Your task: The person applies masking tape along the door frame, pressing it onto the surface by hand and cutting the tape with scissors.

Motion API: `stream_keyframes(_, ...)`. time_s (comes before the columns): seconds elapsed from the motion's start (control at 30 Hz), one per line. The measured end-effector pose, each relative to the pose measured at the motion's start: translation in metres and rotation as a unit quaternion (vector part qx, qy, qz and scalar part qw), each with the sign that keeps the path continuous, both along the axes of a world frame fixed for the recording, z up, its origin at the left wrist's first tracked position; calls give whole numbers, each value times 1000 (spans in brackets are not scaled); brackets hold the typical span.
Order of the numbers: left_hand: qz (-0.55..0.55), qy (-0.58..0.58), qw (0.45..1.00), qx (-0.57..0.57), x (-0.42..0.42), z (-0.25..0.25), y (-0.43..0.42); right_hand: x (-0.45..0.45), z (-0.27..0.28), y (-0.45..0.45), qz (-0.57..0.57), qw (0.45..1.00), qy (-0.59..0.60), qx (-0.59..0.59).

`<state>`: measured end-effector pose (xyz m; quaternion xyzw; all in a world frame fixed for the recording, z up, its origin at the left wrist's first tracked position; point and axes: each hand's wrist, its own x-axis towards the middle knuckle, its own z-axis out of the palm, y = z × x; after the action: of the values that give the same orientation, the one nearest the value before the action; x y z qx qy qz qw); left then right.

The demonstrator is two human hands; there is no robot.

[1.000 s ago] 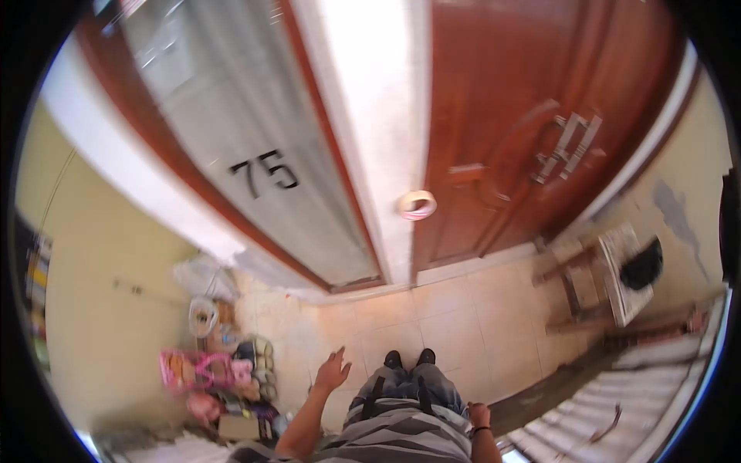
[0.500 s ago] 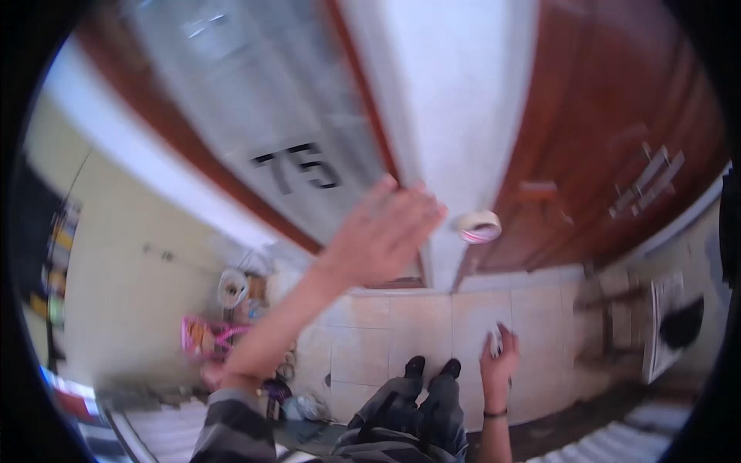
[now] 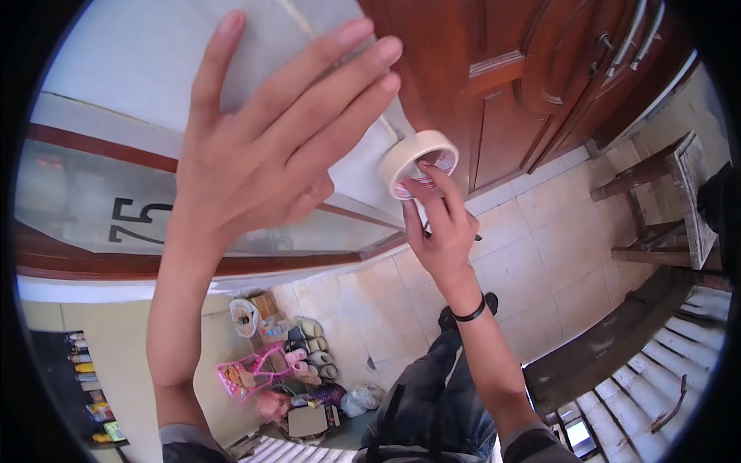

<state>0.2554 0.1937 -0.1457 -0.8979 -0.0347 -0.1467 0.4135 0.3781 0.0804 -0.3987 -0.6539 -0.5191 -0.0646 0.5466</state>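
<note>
My left hand (image 3: 270,147) is raised with its fingers stretched out, its back toward me, in front of the white wall (image 3: 131,58). Whether the palm touches the wall is hidden. Just right of its fingertips is a roll of cream masking tape (image 3: 401,154), tilted on its side. My right hand (image 3: 444,228) grips the roll from below, with fingers inside the ring. A narrow pale strip (image 3: 388,127) shows between the left fingers and the roll; I cannot tell whether it is tape.
A wooden door (image 3: 494,85) with long metal handles stands ahead to the right. At left is a glass panel (image 3: 77,201) marked 75. Several shoes (image 3: 312,347) and a pink bag (image 3: 251,374) lie on the tiled floor. A wooden stool (image 3: 687,201) stands at right.
My right hand has risen from low beside my legs to the tape roll and now grips it. The left hand looks nearer and has moved left and up. The view has turned.
</note>
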Motion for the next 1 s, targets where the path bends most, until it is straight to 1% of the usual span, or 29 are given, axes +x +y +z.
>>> stream_keyframes(0.07,1,2,1000,6,0,-9,4,6,1,4,38,994,25,101)
stream_keyframes(0.1,26,7,999,35,-1,-12,-1,2,8,-15,73,985,127,92)
stream_keyframes(0.13,34,17,997,73,3,-7,-1,-1,11,-18,74,985,128,91)
stream_keyframes(0.17,55,37,996,66,0,-4,-4,-2,13,-23,71,975,157,139)
stream_keyframes(0.2,65,33,996,54,-6,-9,6,-5,7,-29,71,964,184,177)
stream_keyframes(0.23,65,35,996,54,-8,-5,9,-9,7,-34,72,964,208,152)
stream_keyframes(0.37,65,38,996,56,-16,1,5,-11,-3,-58,82,948,250,180)
stream_keyframes(0.43,59,36,996,51,-18,11,6,-10,-4,-65,53,957,205,200)
stream_keyframes(0.5,44,35,998,41,-18,25,6,-11,0,-66,53,958,188,210)
stream_keyframes(0.57,33,36,998,31,-18,39,6,-4,18,-64,76,970,116,201)
stream_keyframes(0.6,28,35,999,29,-17,46,6,-3,26,-66,78,969,113,205)
stream_keyframes(0.63,22,32,999,27,-17,53,8,-3,33,-67,55,983,76,158)
stream_keyframes(0.73,4,31,999,20,-13,66,9,-1,40,-65,16,991,28,127)
stream_keyframes(0.83,-11,32,999,15,-9,74,10,8,45,-66,20,990,37,138)
stream_keyframes(0.9,-14,32,999,13,-9,76,10,16,51,-71,5,998,-17,55)
stream_keyframes(0.93,-15,31,999,14,-9,76,12,19,61,-73,4,998,-22,57)
stream_keyframes(1.0,-20,28,999,15,-8,75,13,24,84,-78,0,990,-138,-26)
